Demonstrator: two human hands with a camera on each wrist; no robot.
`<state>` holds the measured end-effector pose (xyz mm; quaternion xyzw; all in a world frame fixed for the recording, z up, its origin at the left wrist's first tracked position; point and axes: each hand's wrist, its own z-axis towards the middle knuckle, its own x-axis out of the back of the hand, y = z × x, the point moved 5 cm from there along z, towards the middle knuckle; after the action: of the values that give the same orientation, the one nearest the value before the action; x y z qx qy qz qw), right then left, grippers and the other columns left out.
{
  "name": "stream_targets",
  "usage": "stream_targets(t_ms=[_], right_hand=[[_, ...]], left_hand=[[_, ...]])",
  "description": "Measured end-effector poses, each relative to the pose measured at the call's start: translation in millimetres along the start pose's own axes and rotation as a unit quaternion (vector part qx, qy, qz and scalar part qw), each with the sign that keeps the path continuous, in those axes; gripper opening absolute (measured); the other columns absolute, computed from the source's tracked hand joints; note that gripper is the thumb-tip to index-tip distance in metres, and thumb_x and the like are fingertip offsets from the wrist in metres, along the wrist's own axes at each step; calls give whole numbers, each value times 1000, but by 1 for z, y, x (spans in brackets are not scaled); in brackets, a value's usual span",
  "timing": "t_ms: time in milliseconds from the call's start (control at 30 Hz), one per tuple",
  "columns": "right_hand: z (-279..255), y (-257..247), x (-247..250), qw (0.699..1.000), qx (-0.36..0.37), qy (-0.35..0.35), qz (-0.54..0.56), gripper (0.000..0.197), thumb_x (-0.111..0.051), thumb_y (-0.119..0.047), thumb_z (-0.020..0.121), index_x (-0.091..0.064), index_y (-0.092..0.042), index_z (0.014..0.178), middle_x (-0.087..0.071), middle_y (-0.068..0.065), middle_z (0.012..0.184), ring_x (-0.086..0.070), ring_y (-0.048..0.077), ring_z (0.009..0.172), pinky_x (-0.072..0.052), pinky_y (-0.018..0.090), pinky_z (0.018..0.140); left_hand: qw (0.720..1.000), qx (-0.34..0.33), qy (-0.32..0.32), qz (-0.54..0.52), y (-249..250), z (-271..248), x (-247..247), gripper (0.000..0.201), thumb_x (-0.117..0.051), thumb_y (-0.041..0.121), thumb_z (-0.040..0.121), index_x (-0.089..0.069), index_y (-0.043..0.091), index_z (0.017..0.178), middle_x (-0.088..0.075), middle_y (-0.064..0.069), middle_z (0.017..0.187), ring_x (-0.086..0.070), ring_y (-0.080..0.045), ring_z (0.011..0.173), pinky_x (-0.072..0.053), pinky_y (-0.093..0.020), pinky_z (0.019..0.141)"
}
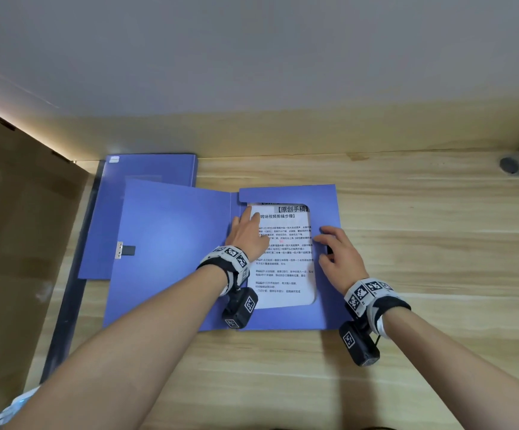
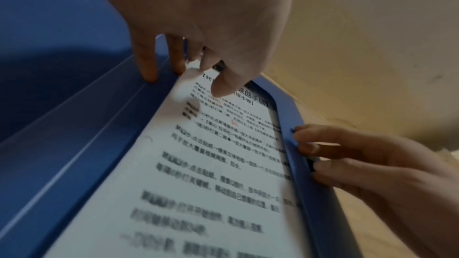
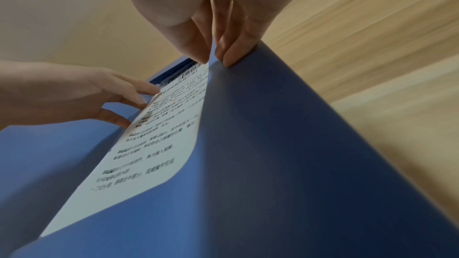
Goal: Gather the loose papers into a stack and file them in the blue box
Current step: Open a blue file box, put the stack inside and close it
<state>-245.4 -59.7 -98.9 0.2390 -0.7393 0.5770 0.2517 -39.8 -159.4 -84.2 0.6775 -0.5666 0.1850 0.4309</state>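
Two hands worked over one open blue box (image 1: pixel 174 249) lying flat on the wooden worktop (image 1: pixel 422 249). Left hand (image 1: pixel 247 232), fingers straight and slightly spread, pressed on the upper left part of the papers (image 1: pixel 284 262); in the left wrist view its thumb (image 2: pixel 221 83) lay on the printed sheet while one fingertip touched the blue spine beside the sheet's edge. Right hand (image 1: pixel 339 254) pinched the inner edge of the side flap (image 1: pixel 328 212) between thumb and fingers, as the right wrist view showed, with the flap (image 3: pixel 273 144) raised off the page. One printed sheet faced up inside the right half of the box, its edges tucked under the blue flaps; whether more sheets lay beneath could not be told. One lid panel lay open to the left, bearing one clasp (image 1: pixel 125 250). Behind it, at the worktop's far left, lay a second blue box (image 1: pixel 149 169), closed, partly covered by the lid. Farther right, near the wall, stood one small grey round object (image 1: pixel 509 164).
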Motion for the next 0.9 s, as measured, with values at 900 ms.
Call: stream_targets(t_ms=[900], right_hand=[[-60, 19, 20, 986, -137, -41, -85, 64, -49, -10, 88, -32, -21, 149, -22, 2, 161, -33, 24, 142, -35, 33, 107]], left_hand=[[916, 108, -57, -383, 6, -95, -43, 69, -56, 30, 84, -36, 21, 150, -38, 2, 155, -41, -23, 139, -33, -40, 115]])
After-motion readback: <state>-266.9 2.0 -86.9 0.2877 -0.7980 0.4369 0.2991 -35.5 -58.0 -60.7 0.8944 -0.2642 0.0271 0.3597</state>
